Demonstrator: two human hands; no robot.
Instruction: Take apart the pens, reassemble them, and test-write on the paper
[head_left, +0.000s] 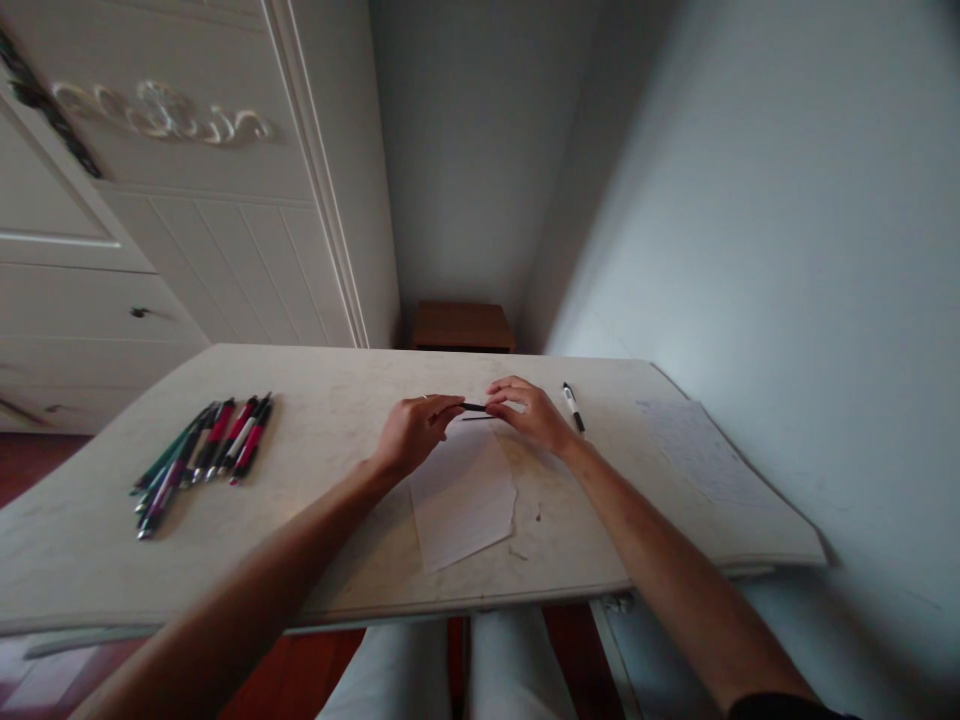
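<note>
Between my two hands is a slim black pen [474,407], level above the far end of a white sheet of paper [466,500]. My left hand [417,428] pinches its left end, and my right hand [528,412] grips the right end with thumb and fingers. The fingers cover both ends of the pen. Just below it runs a thin dark line near the paper's top edge; whether that is a separate piece or a shadow I cannot tell. A white and black pen [573,407] lies on the table to the right of my right hand.
Several pens [202,445] in red, black, purple and green lie bunched on the left of the pale table [330,560]. A sheet with faint writing [701,450] is at the right, near the wall. Beyond the table stand a white cabinet [247,240] and a small brown wooden piece [463,325].
</note>
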